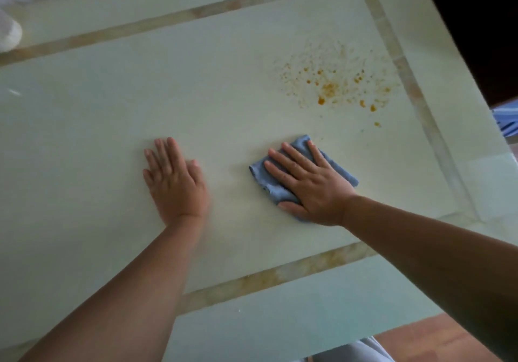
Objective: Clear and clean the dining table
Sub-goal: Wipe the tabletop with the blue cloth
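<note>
The pale dining table (112, 126) has a tan inlaid border. A patch of orange-brown spatter (333, 84) marks its far right part. My right hand (311, 185) lies flat, fingers spread, pressing a folded blue cloth (269, 188) against the tabletop, a little in front of the spatter. My left hand (175, 182) rests palm down on the bare surface to the left of the cloth, fingers together, holding nothing.
A white rounded object (8, 32) sits at the far left edge of the table. The table's right edge (459, 126) drops to a dark area, with blue striped fabric (507, 123) beside it. Wooden floor (431, 339) shows at the bottom right.
</note>
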### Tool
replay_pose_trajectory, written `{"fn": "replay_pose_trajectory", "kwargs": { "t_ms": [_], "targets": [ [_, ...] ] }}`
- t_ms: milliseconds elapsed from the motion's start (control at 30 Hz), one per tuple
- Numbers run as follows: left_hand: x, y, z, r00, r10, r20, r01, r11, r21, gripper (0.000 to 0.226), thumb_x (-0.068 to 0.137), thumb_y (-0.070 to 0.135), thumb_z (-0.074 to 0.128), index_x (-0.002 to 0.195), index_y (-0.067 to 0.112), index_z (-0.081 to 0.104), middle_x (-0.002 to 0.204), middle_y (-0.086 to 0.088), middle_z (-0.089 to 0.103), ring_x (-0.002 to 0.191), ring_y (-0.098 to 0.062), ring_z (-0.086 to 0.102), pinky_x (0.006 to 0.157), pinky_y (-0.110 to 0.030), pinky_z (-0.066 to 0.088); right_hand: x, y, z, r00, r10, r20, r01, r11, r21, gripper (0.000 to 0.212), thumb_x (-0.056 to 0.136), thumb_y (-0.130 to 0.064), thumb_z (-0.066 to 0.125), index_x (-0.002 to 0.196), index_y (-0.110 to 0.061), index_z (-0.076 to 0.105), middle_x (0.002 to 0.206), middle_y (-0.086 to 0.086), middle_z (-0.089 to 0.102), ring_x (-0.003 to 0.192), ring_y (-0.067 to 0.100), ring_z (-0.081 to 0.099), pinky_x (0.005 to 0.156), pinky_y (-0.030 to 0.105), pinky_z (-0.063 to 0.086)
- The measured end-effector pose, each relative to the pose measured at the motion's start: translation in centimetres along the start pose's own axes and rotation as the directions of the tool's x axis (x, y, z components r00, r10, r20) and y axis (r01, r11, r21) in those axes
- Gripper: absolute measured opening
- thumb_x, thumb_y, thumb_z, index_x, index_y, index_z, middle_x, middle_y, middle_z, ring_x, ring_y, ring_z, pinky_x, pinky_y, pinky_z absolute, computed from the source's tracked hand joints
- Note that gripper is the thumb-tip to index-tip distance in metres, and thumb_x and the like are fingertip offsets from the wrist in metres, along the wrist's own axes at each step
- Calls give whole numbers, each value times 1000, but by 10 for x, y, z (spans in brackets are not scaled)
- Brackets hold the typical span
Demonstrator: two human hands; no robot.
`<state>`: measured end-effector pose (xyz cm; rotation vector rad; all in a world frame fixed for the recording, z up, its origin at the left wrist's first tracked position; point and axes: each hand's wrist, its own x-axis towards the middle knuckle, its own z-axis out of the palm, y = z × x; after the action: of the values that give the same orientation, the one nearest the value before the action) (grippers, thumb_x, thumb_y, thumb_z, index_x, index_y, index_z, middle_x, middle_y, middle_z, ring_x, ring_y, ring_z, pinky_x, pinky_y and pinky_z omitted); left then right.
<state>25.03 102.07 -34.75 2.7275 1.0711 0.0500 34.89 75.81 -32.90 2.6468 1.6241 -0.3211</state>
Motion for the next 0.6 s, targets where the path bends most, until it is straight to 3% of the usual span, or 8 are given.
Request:
{"fn": "replay_pose_trajectory", "kwargs": {
  "t_ms": [100, 233, 400, 500, 600],
  "targets": [
    [-1, 3, -2, 1000, -13, 0, 13, 1000, 13, 63, 95, 32, 31, 154, 10, 24, 161, -11, 19, 148, -35, 17, 117, -51, 15, 21, 29, -6, 1000, -15, -10, 15, 1000, -23, 71, 98, -63, 20, 157, -25, 13, 164, 0, 13, 152, 25, 7, 120, 56, 2],
    [-4, 8, -3, 1000, -27, -10, 27, 999, 38, 62, 95, 31, 28, 153, 9, 25, 160, -13, 21, 147, -36, 19, 116, -52, 18, 38, 37, -11, 964, 258, -67, -256, 966, 34, 71, 97, -62, 21, 157, -25, 16, 164, -1, 15, 152, 22, 9, 120, 56, 4],
    [-4, 37, -3, 985, -168, 25, 168, 986, 22, 64, 96, 29, 30, 153, 3, 21, 161, -17, 16, 149, -35, 13, 116, -53, 16, 29, 2, -1, 825, 555, -104, -536, 828, 164, 74, 97, -60, 24, 157, -19, 13, 165, 3, 8, 152, 24, 1, 120, 57, 1],
    [3, 74, 0, 994, -85, 72, 86, 996, -18, 64, 97, 29, 39, 154, 5, 19, 161, -16, 13, 150, -31, 10, 117, -51, 12, 15, -6, 2, 875, 477, -86, -465, 876, 124, 78, 97, -61, 26, 157, -13, 13, 165, 9, 8, 152, 30, 0, 118, 61, 3],
    [22, 107, 7, 992, 94, 79, -92, 995, -29, 62, 98, 30, 40, 154, 11, 20, 162, -11, 13, 150, -28, 11, 118, -51, 11, 11, 10, -2, 969, 244, -43, -243, 969, 41, 80, 96, -64, 24, 157, -13, 11, 165, 10, 8, 152, 32, 0, 118, 61, 5]
  ]
}}
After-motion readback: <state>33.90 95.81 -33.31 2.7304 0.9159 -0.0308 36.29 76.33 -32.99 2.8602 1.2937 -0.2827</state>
